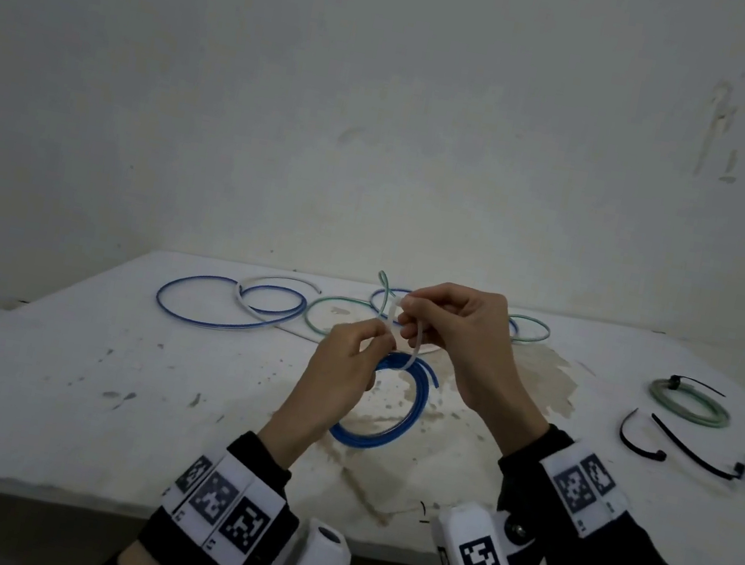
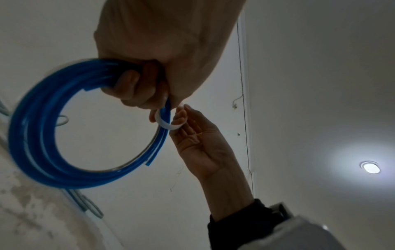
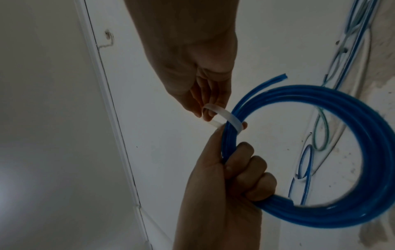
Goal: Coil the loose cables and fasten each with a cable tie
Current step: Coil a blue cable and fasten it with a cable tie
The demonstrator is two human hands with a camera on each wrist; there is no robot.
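Note:
A blue cable coil (image 1: 418,408) hangs above the white table (image 1: 101,360), held up by my left hand (image 1: 346,366). In the left wrist view the left hand's fingers (image 2: 136,88) curl round the coil (image 2: 32,143). A white cable tie (image 1: 418,346) loops around the coil's strands just above that grip. My right hand (image 1: 451,330) pinches the tie near its upper end. The right wrist view shows the tie (image 3: 226,115) wrapped round the coil (image 3: 342,101) as a wide band, between my right hand (image 3: 192,76) and left hand (image 3: 224,186). Whether the tie's end is threaded is hidden.
Loose blue-and-white cables (image 1: 228,307) and a green cable (image 1: 335,315) lie at the back of the table. On the right sits a coiled green cable (image 1: 690,404) fastened with a black tie. Near it lie several loose black cable ties (image 1: 687,451). A brown stain marks the table's middle.

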